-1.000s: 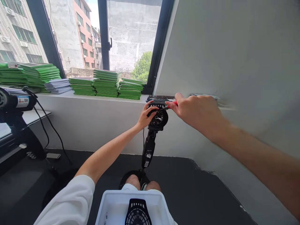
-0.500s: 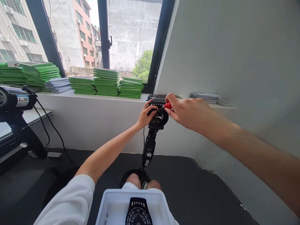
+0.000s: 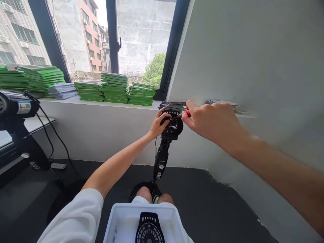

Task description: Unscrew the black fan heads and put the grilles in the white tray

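Observation:
A black fan-like device stands upright on a round base between my knees, its round head facing me with inner parts showing. My left hand grips the upper left of that head, thumb and fingers at its opening. In my right hand is a screwdriver with a red handle; its dark shaft points left into the head, near my left fingertips. The exact tip contact is too small to make out. A black slotted cover lies in a white tray on my lap.
Green stacks and papers line the window sill. Dark parts lie behind the device head. Another black device with cables stands at left; a wall rises at right.
My right hand has moved slightly right, its fingers now covering more of the red handle. My left hand keeps its place on the head.

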The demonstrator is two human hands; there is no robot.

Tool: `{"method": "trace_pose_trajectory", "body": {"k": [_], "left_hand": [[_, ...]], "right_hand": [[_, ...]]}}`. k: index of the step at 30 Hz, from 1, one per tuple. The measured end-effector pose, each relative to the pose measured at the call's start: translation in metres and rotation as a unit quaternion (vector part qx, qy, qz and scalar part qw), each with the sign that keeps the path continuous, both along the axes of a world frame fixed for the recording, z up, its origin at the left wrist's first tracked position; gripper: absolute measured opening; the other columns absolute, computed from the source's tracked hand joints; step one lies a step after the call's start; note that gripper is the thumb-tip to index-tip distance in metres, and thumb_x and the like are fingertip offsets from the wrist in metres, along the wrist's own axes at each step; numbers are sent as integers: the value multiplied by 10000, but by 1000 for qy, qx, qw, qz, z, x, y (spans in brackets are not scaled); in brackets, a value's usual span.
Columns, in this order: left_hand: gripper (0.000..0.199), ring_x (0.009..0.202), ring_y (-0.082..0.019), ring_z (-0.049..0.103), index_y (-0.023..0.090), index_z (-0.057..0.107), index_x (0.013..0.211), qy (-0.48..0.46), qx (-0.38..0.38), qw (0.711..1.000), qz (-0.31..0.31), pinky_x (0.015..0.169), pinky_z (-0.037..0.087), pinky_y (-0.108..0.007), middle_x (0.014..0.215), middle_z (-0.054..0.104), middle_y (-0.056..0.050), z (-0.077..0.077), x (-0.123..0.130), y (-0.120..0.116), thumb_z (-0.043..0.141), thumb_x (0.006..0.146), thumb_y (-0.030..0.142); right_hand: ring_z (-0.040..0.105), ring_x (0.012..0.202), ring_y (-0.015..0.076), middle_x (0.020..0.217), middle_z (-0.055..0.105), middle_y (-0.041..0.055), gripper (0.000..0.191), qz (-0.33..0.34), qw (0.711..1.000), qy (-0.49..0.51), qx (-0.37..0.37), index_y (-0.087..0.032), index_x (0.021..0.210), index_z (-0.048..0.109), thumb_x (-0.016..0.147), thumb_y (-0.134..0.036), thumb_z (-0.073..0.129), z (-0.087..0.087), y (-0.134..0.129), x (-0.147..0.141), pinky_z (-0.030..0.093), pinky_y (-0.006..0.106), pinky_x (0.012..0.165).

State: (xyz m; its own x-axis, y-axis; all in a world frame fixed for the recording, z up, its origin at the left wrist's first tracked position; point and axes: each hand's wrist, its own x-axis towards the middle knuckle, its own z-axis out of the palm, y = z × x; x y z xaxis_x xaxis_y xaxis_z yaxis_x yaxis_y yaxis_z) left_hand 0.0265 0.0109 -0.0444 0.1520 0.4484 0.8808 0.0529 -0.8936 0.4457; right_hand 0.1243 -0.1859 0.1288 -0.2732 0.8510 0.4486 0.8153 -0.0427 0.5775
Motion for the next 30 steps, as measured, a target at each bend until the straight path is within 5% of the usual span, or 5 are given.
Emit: {"method": "trace_pose_trajectory", "body": {"k": [3,7,12,16,30], "left_hand": [[231,1399,-260,511,235,655,1066,3,-14,1000,-9,1185,442,-452,1579,439,-79,0,-1,0,432,1015,265],[206,1364,-265,530,227,649,1072,1,1,1000,-12,1188,430,-447,1558,439,-100,0,-1,2,475,1017,322],[196,1342,-257,537,224,624,1102,5,10,1000,3,1169,434,-430,1444,506,-122,3,-1,4,552,1000,375],[300,1291,-251,558,228,549,1217,21,19,1000,3,1152,447,-427,1317,587,-109,9,-5,7,607,946,343],[395,1412,-262,473,228,520,1247,25,6,1000,13,1214,384,-443,1445,492,-120,0,1,5,477,860,159]], "right_hand": [[635,630,249,695,676,102,439,9,999,13,-42,-108,1297,539,1040,-367,296,1,-1,-2,259,298,547],[660,695,296,664,648,143,574,-37,999,1,-1,-129,1059,642,1069,-478,185,3,2,2,273,320,574],[637,652,252,748,698,97,439,5,997,42,-69,-135,1310,529,1025,-422,356,4,6,7,295,306,570],[646,679,285,706,674,136,516,-30,999,24,-16,-148,1117,630,1059,-485,243,5,5,5,286,325,576],[625,653,247,719,682,103,459,-30,997,42,-56,-125,1277,572,1016,-431,351,4,1,-1,282,309,588]]}}
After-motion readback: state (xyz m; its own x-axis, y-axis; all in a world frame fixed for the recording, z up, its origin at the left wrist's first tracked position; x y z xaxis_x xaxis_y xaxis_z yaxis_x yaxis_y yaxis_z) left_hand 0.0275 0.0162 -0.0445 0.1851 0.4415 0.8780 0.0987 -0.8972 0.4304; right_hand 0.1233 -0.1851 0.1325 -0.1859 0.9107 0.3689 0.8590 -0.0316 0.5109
